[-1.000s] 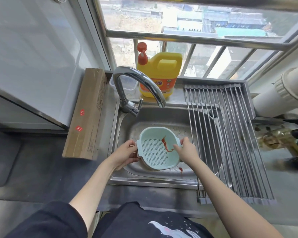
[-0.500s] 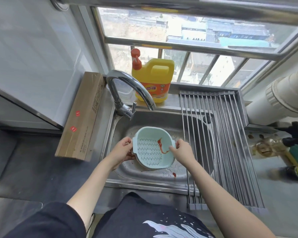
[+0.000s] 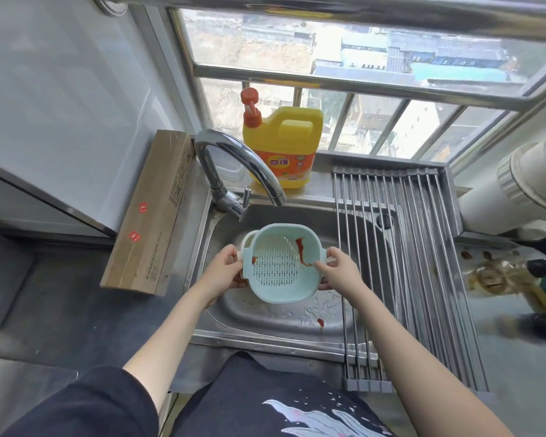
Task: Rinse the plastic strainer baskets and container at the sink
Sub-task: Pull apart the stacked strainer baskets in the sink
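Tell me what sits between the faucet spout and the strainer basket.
Nothing: the head view shows only bare sink between spout and strainer basket.

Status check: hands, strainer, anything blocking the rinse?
Left hand and right hand grip strainer basket by its handles, over sink. Red sauce streak inside. Faucet shows no water. Nothing blocking.

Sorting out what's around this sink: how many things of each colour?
Light blue: 1, strainer
Yellow: 1, soap jug
Brown: 1, box
Silver: 2, tap, rack
Total: 5
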